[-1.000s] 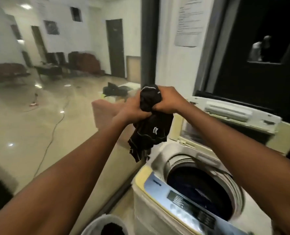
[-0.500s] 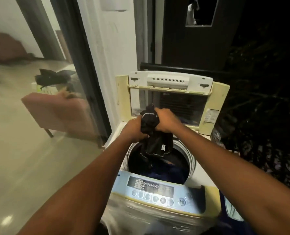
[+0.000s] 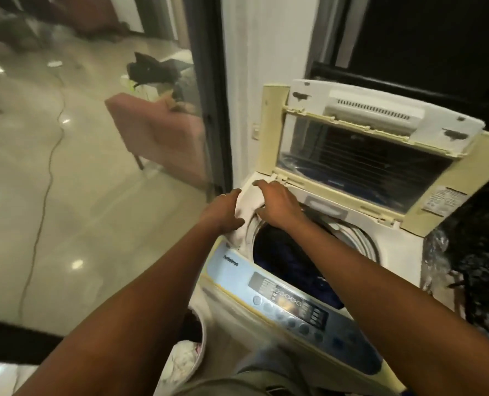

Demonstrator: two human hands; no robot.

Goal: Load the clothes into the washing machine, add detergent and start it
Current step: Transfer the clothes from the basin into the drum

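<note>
The top-loading washing machine stands open, its folded lid tilted up at the back. Dark blue and black clothes lie inside the drum. My left hand and my right hand hover side by side over the left rear edge of the drum opening, fingers spread, with nothing in them. The blue control panel with its row of buttons runs along the front edge. No detergent is in view.
A white laundry basket holding pale cloth sits on the floor left of the machine. A dark-framed glass door stands to the left, with a pink chair behind it. Dark foliage crowds the right side.
Both hands carried the bunched black garment over the drum and let it go into the drum. They now sit empty and open at the drum's left rim.
</note>
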